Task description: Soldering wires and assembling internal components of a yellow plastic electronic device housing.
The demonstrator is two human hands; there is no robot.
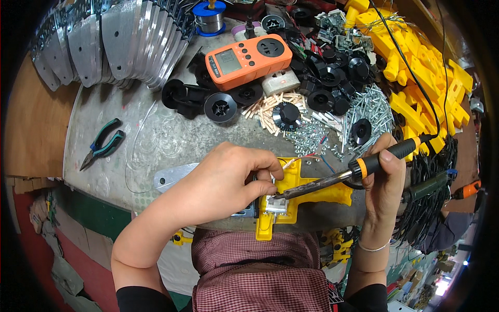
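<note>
- The left forearm comes up from the lower left and bends inward, so that the left hand hangs over the workpiece, knuckles up and wrist bowed.
- The right forearm, with a pale band at the wrist, rises almost straight; the right hand is turned inward, thumb and fingers closed around the black soldering iron with orange rings, its long dark metal shaft slanting down to the left.
- The left thumb and forefinger curl toward each other beside the iron's tip; I cannot tell whether they pinch anything, since the fingers and tip hide that spot.
- The left hand and forearm cover part of a flat grey metal plate and of a dark piece beside the workpiece.
- The workpiece, a bright yellow moulded plastic housing, lies at the table's near edge, below both hands, one arm reaching right under the iron.
- A small silver metal block sits in the housing; the block's upper end, by the tip, is hard to make out.
- Thin red and blue wires run just beyond the housing.
</note>
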